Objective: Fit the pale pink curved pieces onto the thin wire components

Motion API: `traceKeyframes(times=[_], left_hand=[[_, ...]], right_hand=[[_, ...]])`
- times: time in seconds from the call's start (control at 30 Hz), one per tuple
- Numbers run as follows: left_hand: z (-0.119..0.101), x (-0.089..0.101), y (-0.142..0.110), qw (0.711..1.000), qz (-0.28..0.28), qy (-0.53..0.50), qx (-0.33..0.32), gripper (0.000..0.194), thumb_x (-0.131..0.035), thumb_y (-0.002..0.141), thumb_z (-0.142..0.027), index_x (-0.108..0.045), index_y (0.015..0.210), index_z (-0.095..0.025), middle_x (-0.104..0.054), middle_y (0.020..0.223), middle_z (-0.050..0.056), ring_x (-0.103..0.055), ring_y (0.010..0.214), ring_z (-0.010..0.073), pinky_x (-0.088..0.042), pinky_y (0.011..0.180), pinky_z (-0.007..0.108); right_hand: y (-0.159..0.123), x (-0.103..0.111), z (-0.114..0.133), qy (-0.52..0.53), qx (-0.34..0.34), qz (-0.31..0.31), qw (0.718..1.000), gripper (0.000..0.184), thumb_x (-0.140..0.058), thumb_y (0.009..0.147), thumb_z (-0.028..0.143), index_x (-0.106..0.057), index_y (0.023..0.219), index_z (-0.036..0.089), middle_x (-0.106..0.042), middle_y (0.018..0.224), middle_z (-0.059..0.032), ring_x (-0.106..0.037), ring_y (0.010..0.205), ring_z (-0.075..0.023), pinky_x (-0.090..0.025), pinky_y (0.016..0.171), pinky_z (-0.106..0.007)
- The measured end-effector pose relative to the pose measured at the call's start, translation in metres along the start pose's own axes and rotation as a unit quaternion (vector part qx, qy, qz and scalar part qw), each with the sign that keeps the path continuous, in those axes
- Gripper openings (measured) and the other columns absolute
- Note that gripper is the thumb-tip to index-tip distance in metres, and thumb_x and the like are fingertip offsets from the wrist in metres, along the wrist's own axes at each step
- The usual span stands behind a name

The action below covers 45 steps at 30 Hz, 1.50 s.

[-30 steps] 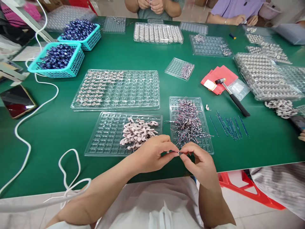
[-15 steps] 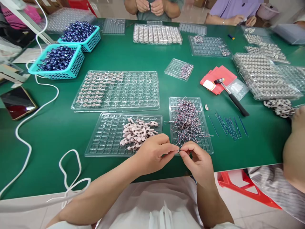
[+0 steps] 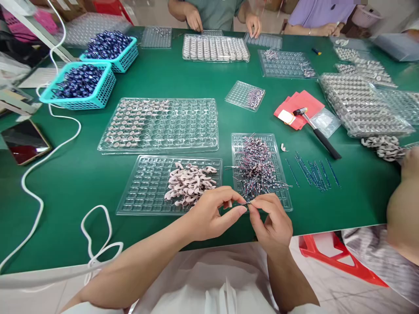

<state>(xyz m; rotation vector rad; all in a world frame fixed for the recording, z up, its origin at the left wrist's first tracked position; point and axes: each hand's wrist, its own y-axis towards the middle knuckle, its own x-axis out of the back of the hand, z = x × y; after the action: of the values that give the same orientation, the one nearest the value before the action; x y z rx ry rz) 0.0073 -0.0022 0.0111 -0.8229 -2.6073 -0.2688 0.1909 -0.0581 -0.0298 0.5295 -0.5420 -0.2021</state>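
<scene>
Hammer [image 3: 321, 136] right of wired-part heap [image 3: 257, 161]; phone [image 3: 26, 141] far left.

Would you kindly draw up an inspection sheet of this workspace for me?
Surface: green table, bearing clear trays.
Job's things: wired parts and pale pieces, heaped in separate trays.
Clutter: hammer, head over red packets; phone at left.
Hands: right hand pinches a tiny part; left hand beside it, thumb and forefinger parted.
Cables: white cable, looping at left.
Surroundings: grey-clad co-worker and purple-clad co-worker across the table.
</scene>
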Motion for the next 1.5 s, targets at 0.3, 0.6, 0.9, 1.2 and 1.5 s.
traceKeyframes(times=[0.3, 0.6, 0.9, 1.2, 1.5], left_hand=[[0.001, 0.001, 0.006, 0.978, 0.013, -0.15, 0.145, 0.022, -0.061, 0.087, -0.03, -0.066, 0.075, -0.013, -0.055, 0.068, -0.001, -0.042, 0.061, 0.0097, -0.033, 0.057, 0.023], [0.002, 0.003, 0.008, 0.932, 0.058, -0.293, 0.206, 0.03, -0.065, 0.082, -0.042, -0.063, 0.076, -0.013, -0.042, 0.061, -0.005, -0.032, 0.058, 0.0093, -0.023, 0.054, 0.025], [0.001, 0.004, 0.008, 0.924, 0.059, -0.319, 0.201, 0.026, -0.066, 0.081, -0.039, -0.061, 0.075, -0.014, -0.044, 0.062, -0.005, -0.032, 0.057, 0.0089, -0.023, 0.054, 0.025], [0.002, 0.004, 0.009, 0.932, 0.056, -0.313, 0.176, 0.024, -0.064, 0.084, -0.036, -0.061, 0.073, -0.014, -0.046, 0.063, -0.004, -0.033, 0.057, 0.009, -0.025, 0.055, 0.025], [0.004, 0.004, 0.008, 0.941, 0.061, -0.294, 0.159, 0.027, -0.062, 0.087, -0.039, -0.062, 0.077, -0.014, -0.047, 0.066, -0.003, -0.036, 0.06, 0.0101, -0.027, 0.058, 0.025]], right_hand=[[0.004, -0.002, 0.0, -0.072, 0.099, -0.006, 0.992, 0.03, -0.065, 0.083, 0.001, -0.063, 0.103, 0.023, -0.071, 0.086, -0.0036, -0.064, 0.078, -0.0175, -0.051, 0.072, -0.036], [-0.003, -0.007, 0.0, 0.054, 0.005, -0.016, 0.998, 0.026, -0.062, 0.086, 0.003, -0.062, 0.103, 0.024, -0.066, 0.084, -0.0022, -0.062, 0.076, -0.0168, -0.052, 0.069, -0.036], [-0.007, -0.013, -0.003, 0.142, -0.047, -0.06, 0.987, 0.024, -0.061, 0.087, 0.004, -0.065, 0.1, 0.024, -0.065, 0.082, -0.0016, -0.062, 0.078, -0.0177, -0.052, 0.07, -0.036], [-0.008, -0.013, -0.006, 0.19, -0.076, -0.075, 0.976, 0.023, -0.062, 0.087, 0.004, -0.067, 0.098, 0.024, -0.064, 0.082, -0.0009, -0.06, 0.08, -0.017, -0.049, 0.073, -0.035], [-0.011, -0.013, -0.007, 0.189, -0.091, -0.088, 0.974, 0.018, -0.063, 0.087, 0.007, -0.066, 0.095, 0.023, -0.062, 0.081, -0.0005, -0.059, 0.078, -0.0163, -0.049, 0.072, -0.035]])
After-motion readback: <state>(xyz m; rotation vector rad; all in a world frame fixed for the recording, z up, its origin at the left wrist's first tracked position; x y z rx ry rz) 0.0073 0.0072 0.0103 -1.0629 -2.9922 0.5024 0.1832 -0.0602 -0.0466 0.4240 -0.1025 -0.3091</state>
